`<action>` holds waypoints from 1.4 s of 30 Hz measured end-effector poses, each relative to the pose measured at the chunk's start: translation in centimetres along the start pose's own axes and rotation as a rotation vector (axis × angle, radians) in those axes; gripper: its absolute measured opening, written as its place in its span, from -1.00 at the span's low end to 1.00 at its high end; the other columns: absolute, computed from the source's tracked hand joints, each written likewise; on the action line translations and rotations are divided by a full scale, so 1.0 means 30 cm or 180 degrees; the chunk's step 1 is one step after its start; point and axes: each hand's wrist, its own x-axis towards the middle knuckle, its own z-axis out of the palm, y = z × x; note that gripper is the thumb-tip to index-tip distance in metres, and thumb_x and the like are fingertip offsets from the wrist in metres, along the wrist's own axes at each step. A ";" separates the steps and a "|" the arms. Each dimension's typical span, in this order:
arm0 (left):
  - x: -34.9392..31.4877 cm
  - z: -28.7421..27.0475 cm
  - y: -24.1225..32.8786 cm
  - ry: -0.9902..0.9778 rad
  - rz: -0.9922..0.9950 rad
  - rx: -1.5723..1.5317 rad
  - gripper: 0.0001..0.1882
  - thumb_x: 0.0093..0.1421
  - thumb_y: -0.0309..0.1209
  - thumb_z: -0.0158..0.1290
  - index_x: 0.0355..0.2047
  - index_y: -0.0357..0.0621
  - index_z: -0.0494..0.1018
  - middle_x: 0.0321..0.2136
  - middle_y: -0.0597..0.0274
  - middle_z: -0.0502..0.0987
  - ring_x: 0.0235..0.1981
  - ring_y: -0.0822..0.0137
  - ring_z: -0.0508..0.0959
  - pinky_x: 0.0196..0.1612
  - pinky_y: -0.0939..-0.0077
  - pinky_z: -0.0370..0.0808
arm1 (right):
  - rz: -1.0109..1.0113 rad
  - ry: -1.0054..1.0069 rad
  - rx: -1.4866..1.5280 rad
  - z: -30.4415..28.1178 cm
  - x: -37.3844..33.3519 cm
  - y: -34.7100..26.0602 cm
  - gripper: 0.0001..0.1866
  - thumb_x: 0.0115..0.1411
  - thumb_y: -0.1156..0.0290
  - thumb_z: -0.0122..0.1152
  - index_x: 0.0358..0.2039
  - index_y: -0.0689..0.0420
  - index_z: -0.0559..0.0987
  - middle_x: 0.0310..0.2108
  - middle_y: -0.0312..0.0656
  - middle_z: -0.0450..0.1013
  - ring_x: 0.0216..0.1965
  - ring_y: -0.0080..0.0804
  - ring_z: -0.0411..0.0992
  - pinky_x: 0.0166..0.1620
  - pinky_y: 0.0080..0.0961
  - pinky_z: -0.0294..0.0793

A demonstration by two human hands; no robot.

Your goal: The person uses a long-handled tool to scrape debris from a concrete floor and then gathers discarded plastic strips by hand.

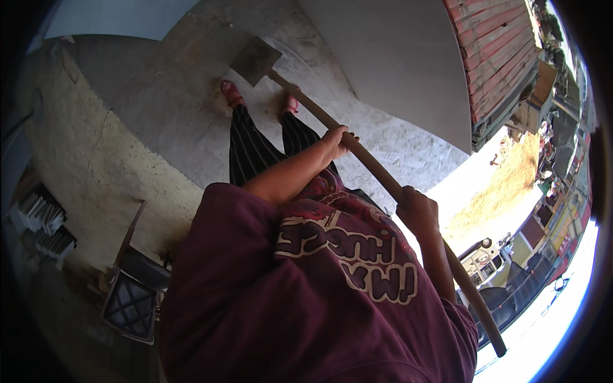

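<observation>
A long-handled shovel (377, 168) slants across my body from upper left to lower right. Its flat square blade (257, 60) is down at the concrete floor, just ahead of my feet in red shoes (232, 94); whether it touches the floor is hard to tell. My left hand (337, 142) is closed round the wooden handle at about its middle, reaching across my front. Higher up the shaft, my right hand (418, 210) is wrapped round the handle too, close to my right side. Past my right forearm, the handle's end sticks out behind me.
A plain grey panel (402, 57) stands ahead to the right, with red corrugated sheeting (498, 51) beyond it. On the left runs a rough, low-lit wall (121, 147). A dark chair (133, 300) stands at lower left. Sunlit ground (495, 185) and a parked vehicle (482, 262) lie outside at right.
</observation>
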 end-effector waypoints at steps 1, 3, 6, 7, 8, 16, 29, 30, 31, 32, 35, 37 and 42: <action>0.007 -0.008 -0.001 0.0027 0.0019 -0.0017 -0.73 0.10 -0.44 -0.08 -0.22 -0.23 0.14 -0.37 0.00 0.31 -0.34 -0.04 0.46 -0.29 0.06 0.55 | -0.0084 0.0153 0.0047 0.017 0.000 0.000 -0.86 -0.02 0.40 0.03 -0.40 0.11 0.43 -0.52 -0.06 0.47 -0.46 -0.08 0.47 -0.36 -0.20 0.44; 0.022 -0.017 -0.013 0.0112 0.0016 -0.0021 -0.73 0.10 -0.44 -0.08 -0.22 -0.23 0.14 -0.37 0.01 0.30 -0.35 -0.03 0.46 -0.29 0.05 0.55 | -0.0103 0.0139 0.0106 0.045 0.013 0.018 -0.86 -0.01 0.40 0.02 -0.39 0.11 0.43 -0.52 -0.07 0.47 -0.47 -0.07 0.47 -0.37 -0.21 0.44; 0.070 -0.041 -0.021 0.0190 0.0076 -0.0034 -0.74 0.09 -0.46 -0.08 -0.24 -0.24 0.15 -0.38 0.01 0.30 -0.38 0.03 0.45 -0.27 0.03 0.55 | -0.0117 0.0104 0.0164 0.091 0.038 0.052 -0.85 -0.01 0.40 0.02 -0.38 0.10 0.43 -0.49 -0.08 0.47 -0.48 -0.07 0.46 -0.40 -0.21 0.45; 0.068 -0.042 -0.012 0.0196 0.0145 0.0006 -0.75 0.09 -0.46 -0.08 -0.24 -0.24 0.15 -0.38 0.00 0.30 -0.39 0.04 0.44 -0.26 0.03 0.55 | -0.0110 0.0076 0.0203 0.117 0.046 0.054 -0.84 -0.01 0.39 0.02 -0.37 0.09 0.44 -0.47 -0.08 0.47 -0.48 -0.08 0.47 -0.40 -0.20 0.45; 0.064 -0.048 0.003 0.0201 0.0215 0.0042 -0.75 0.09 -0.47 -0.07 -0.25 -0.24 0.15 -0.39 0.00 0.30 -0.39 0.05 0.43 -0.26 0.03 0.55 | -0.0122 0.0158 0.0295 0.133 0.052 0.044 -0.84 -0.01 0.39 0.01 -0.37 0.09 0.43 -0.47 -0.07 0.47 -0.48 -0.08 0.47 -0.41 -0.19 0.45; 0.098 -0.080 0.221 0.0225 0.0536 0.0417 -0.76 0.10 -0.47 -0.06 -0.25 -0.22 0.16 -0.40 0.03 0.32 -0.39 0.04 0.44 -0.23 -0.04 0.48 | -0.0121 0.0237 0.0625 0.231 0.183 -0.084 -0.83 -0.01 0.38 0.04 -0.36 0.08 0.40 -0.49 -0.07 0.46 -0.45 -0.06 0.46 -0.41 -0.16 0.45; 0.139 -0.129 0.430 0.0242 0.0962 0.0466 -0.77 0.05 -0.50 -0.02 -0.29 -0.19 0.22 -0.46 0.07 0.34 -0.48 0.06 0.44 -0.38 0.05 0.51 | -0.0275 0.0189 0.1041 0.256 0.397 -0.254 -0.73 -0.06 0.35 0.06 -0.28 0.09 0.41 -0.42 -0.05 0.47 -0.38 -0.05 0.46 -0.31 -0.15 0.44; 0.145 -0.137 0.447 0.0242 0.0974 0.0461 -0.77 0.05 -0.50 -0.01 -0.29 -0.18 0.22 -0.47 0.07 0.34 -0.49 0.06 0.44 -0.39 0.04 0.51 | -0.0274 0.0161 0.1096 0.261 0.417 -0.270 -0.71 -0.06 0.35 0.06 -0.26 0.08 0.42 -0.40 -0.05 0.47 -0.36 -0.05 0.46 -0.29 -0.15 0.44; 0.142 -0.134 0.461 0.0225 0.0992 0.0487 -0.77 0.04 -0.49 -0.01 -0.29 -0.17 0.22 -0.47 0.08 0.34 -0.48 0.06 0.45 -0.39 0.04 0.51 | -0.0273 0.0130 0.1131 0.260 0.433 -0.280 -0.69 -0.06 0.35 0.06 -0.24 0.08 0.42 -0.39 -0.05 0.47 -0.34 -0.05 0.46 -0.28 -0.15 0.44; 0.138 -0.132 0.476 0.0209 0.1008 0.0514 -0.77 0.04 -0.48 0.00 -0.29 -0.16 0.22 -0.48 0.08 0.34 -0.48 0.06 0.45 -0.38 0.04 0.50 | -0.0286 0.0150 0.1215 0.257 0.444 -0.290 -0.68 -0.06 0.34 0.06 -0.23 0.07 0.42 -0.37 -0.05 0.47 -0.33 -0.05 0.46 -0.26 -0.15 0.43; 0.152 -0.152 0.540 0.0100 0.0879 0.0482 -0.76 0.03 -0.44 0.01 -0.30 -0.13 0.23 -0.48 0.11 0.34 -0.47 0.07 0.45 -0.37 0.04 0.49 | -0.0276 0.0089 0.1412 0.242 0.468 -0.310 -0.65 -0.06 0.32 0.05 -0.20 0.07 0.42 -0.34 -0.05 0.48 -0.28 -0.04 0.45 -0.23 -0.16 0.42; 0.148 -0.150 0.572 0.0134 0.0925 0.0589 -0.78 0.05 -0.41 0.00 -0.31 -0.19 0.26 -0.46 0.10 0.36 -0.45 0.10 0.45 -0.33 0.09 0.48 | -0.0193 -0.0116 0.1498 0.236 0.478 -0.311 -0.65 -0.05 0.31 0.04 -0.19 0.07 0.42 -0.35 -0.04 0.48 -0.27 -0.03 0.44 -0.22 -0.16 0.41; 0.097 -0.111 0.639 0.0426 0.1079 0.0710 -0.76 0.11 -0.39 -0.04 -0.31 -0.33 0.28 -0.42 0.07 0.39 -0.40 0.16 0.46 -0.28 0.21 0.48 | -0.0181 -0.0204 0.1660 0.229 0.511 -0.354 -0.70 0.00 0.26 0.02 -0.23 0.08 0.42 -0.38 -0.01 0.48 -0.28 0.01 0.44 -0.23 -0.13 0.40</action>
